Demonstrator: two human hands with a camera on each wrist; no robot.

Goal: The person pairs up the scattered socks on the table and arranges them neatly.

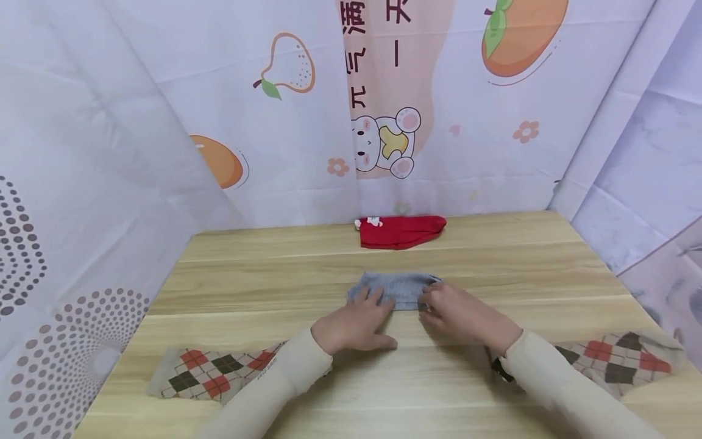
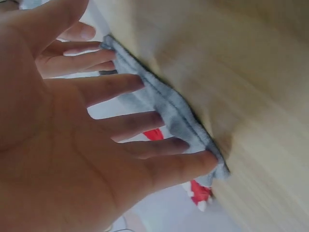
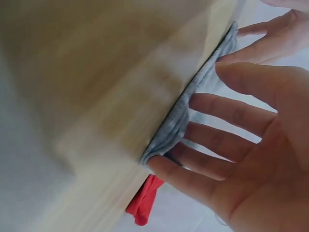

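A grey sock (image 1: 403,285), lying flat and folded, is on the wooden table in front of me. On its left part rests my left hand (image 1: 356,323), fingers spread and thumb apart; the left wrist view shows its straight fingertips along the edge of the grey sock (image 2: 176,116). My right hand (image 1: 466,314) touches the sock's right end. In the right wrist view its fingers reach out nearly straight against the grey sock (image 3: 176,121), whose fabric is a little rumpled there. No finger visibly closes round the fabric.
Behind the grey sock lies a red sock (image 1: 403,233) with a white figure, near the table's back edge. Argyle socks lie on both sides, one left (image 1: 197,373) and one right (image 1: 620,360), partly under my forearms. Printed curtains (image 1: 466,152) hang behind the table (image 1: 274,274).
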